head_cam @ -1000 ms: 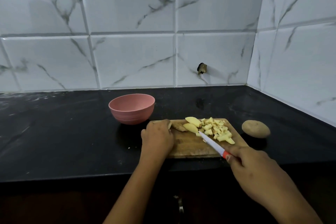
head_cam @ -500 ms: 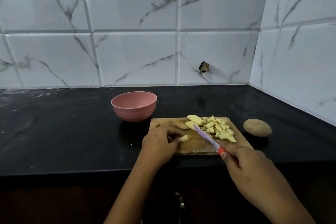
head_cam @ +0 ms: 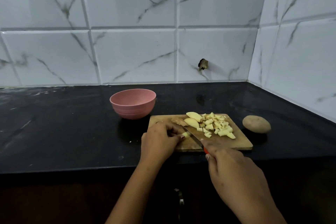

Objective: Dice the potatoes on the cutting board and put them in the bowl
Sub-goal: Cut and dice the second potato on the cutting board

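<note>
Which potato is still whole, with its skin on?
The brown potato lying on the black counter, right of the cutting board. The cut pieces all lie on the board and show pale yellow flesh.

Left hand (head_cam: 160, 140) pinches potato piece (head_cam: 186, 134), right hand (head_cam: 234, 174) grips knife (head_cam: 194, 137).

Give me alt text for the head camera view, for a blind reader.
A left hand pinches a potato piece on a wooden cutting board while the right hand holds a knife to it. Diced potato lies on the board; a pink bowl and whole potato sit nearby.
</note>
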The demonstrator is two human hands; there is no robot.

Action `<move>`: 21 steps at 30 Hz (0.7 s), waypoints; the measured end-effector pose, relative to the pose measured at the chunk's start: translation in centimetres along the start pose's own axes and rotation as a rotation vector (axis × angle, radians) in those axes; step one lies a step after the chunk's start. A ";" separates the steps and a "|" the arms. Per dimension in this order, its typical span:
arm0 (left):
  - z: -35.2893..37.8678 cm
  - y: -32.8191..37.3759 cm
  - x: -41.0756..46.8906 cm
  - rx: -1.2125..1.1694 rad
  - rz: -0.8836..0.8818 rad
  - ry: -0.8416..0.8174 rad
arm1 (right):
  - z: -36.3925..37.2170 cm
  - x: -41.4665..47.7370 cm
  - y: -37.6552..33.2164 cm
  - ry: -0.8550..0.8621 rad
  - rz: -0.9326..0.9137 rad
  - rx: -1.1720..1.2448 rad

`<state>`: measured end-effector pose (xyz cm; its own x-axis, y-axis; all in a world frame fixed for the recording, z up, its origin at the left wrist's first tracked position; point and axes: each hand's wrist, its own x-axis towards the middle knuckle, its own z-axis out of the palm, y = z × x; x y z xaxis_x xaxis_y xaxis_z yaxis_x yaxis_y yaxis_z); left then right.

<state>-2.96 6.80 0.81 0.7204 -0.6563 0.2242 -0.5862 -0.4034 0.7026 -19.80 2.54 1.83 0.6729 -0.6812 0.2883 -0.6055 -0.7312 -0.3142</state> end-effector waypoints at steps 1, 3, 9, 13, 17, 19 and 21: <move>0.1 -0.1 -0.1 0.013 0.019 0.016 | 0.1 0.2 0.0 -0.026 0.002 -0.026; 0.4 -0.3 -0.1 0.045 0.051 0.046 | 0.4 0.5 0.1 -0.055 -0.006 -0.066; 0.6 -0.6 -0.2 0.051 0.077 0.086 | 2.0 1.8 -0.8 -0.068 -0.039 -0.144; 0.7 -0.6 -0.5 0.065 0.099 0.123 | 1.9 1.4 -0.6 -0.095 -0.046 -0.169; 0.7 -0.6 -0.7 0.057 0.119 0.140 | 0.8 0.2 0.2 -0.081 -0.038 -0.133; 0.6 -0.6 -0.7 0.050 0.125 0.135 | 0.2 0.2 0.5 -0.043 -0.020 -0.099; 0.5 -0.7 -0.7 0.050 0.124 0.114 | -0.2 0.2 0.6 0.022 -0.034 -0.063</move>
<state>-3.29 7.22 -0.19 0.6774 -0.6276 0.3838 -0.6884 -0.3570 0.6313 -20.10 2.00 1.91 0.6842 -0.6564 0.3180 -0.6086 -0.7541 -0.2469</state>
